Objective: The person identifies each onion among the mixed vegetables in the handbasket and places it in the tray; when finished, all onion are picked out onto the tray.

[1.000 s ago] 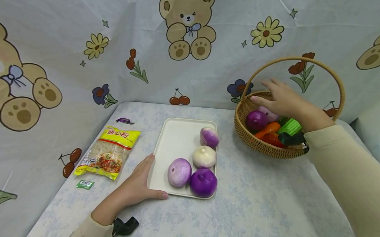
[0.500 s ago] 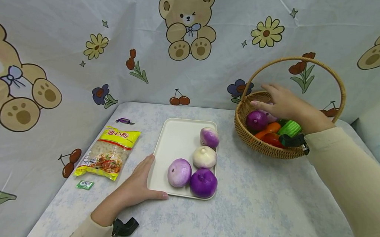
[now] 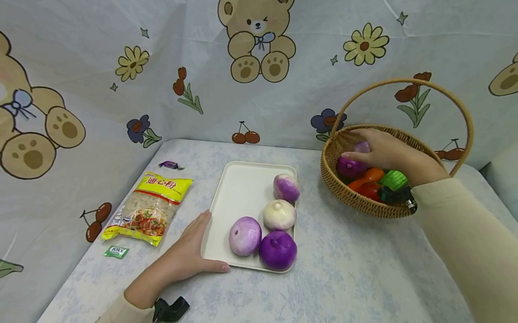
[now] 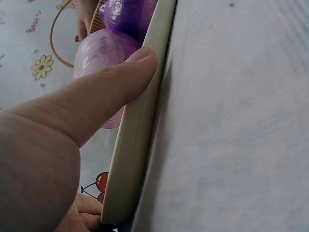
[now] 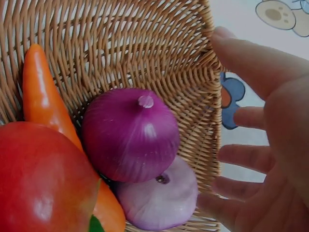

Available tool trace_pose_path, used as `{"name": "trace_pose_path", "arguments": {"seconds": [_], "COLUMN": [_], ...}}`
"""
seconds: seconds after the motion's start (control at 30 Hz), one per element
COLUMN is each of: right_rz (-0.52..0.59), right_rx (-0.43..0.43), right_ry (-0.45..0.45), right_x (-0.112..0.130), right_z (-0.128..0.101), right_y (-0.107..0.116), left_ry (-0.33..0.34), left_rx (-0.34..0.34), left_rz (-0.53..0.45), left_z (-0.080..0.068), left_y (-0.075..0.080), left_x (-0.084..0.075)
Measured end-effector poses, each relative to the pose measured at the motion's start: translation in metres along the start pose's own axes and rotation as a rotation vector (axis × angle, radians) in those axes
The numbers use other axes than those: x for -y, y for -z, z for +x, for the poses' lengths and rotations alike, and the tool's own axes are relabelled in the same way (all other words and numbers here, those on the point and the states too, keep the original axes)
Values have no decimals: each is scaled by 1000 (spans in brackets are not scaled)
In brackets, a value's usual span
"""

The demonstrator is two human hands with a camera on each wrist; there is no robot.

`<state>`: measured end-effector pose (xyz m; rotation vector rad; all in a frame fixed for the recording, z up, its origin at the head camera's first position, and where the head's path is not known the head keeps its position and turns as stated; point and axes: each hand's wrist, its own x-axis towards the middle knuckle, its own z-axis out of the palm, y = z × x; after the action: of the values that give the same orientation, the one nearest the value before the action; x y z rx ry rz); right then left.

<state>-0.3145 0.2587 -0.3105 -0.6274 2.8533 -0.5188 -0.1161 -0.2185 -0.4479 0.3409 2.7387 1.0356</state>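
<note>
My left hand [image 3: 188,252] rests at the near left corner of a cream tray [image 3: 234,190], thumb against the front rim and fingers along the left side. On the tray sit a pale purple onion [image 3: 244,236], a dark purple onion [image 3: 278,250], a white onion [image 3: 279,214] and a purple-and-white one [image 3: 286,187]. Inside the wicker basket [image 3: 369,208], my right hand [image 3: 385,148] reaches over a dark purple onion [image 5: 130,135] and a pale onion [image 5: 161,200]. Its fingers look spread and apart from both onions in the right wrist view.
Also in the basket are a red round vegetable [image 5: 43,179], an orange pepper [image 5: 46,96] and a green ridged vegetable [image 3: 393,180]. The basket's tall handle [image 3: 465,117] arches over my right wrist. A pasta bag [image 3: 150,208] and two small wrapped sweets lie left.
My right hand has lowered from above the basket down into it, over the onions. The left hand and the tray have stayed where they were.
</note>
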Motion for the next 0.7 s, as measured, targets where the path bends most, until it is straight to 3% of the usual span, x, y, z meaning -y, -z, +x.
{"name": "trace_pose_path", "arguments": {"seconds": [0.23, 0.7], "right_rz": [-51, -37], "right_rx": [-10, -2], "right_ry": [72, 105], "right_x": [-10, -20], "right_z": [3, 12], "right_y": [-8, -26], "left_ry": [1, 3], "left_rx": [-2, 4], "left_rz": [1, 17], "left_z": [0, 0], "left_y": [0, 0], "left_x": [0, 1]}}
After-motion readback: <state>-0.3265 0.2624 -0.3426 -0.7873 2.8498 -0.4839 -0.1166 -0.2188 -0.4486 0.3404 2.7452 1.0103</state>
